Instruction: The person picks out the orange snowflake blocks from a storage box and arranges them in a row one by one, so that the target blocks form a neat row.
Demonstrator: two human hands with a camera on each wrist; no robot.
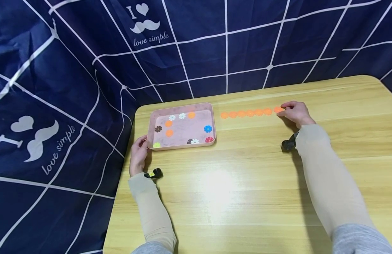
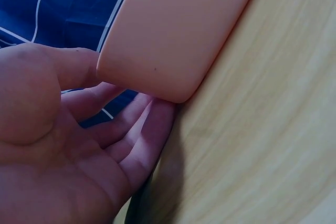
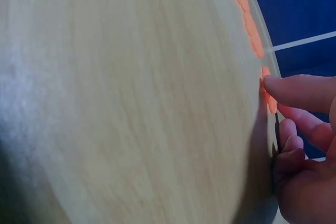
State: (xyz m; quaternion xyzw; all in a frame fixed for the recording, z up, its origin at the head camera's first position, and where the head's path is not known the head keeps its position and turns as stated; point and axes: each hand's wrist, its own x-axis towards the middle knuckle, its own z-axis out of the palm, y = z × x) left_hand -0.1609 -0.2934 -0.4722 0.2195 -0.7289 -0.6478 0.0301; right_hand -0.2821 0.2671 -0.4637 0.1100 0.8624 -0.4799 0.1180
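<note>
My left hand (image 1: 138,155) holds the near left corner of a shallow pink tray (image 1: 180,145). In the left wrist view, the thumb lies at the tray's rim and the fingers bend against its end wall. Far to the right, my right hand (image 1: 297,113) pinches an orange flower-shaped plastic disc (image 1: 278,109) between thumb and fingers. That disc lies just right of a straight row of several orange discs (image 1: 250,113), with a small gap visible in the right wrist view. The row runs along the table right of the tray.
Inside the tray lie a blue disc (image 1: 208,128), a red disc (image 1: 209,139), a yellow-green disc (image 1: 156,145), and several orange, white and brown ones. Dark blue cloth (image 1: 202,42) with white lines hangs behind and left of the wooden table (image 1: 234,197).
</note>
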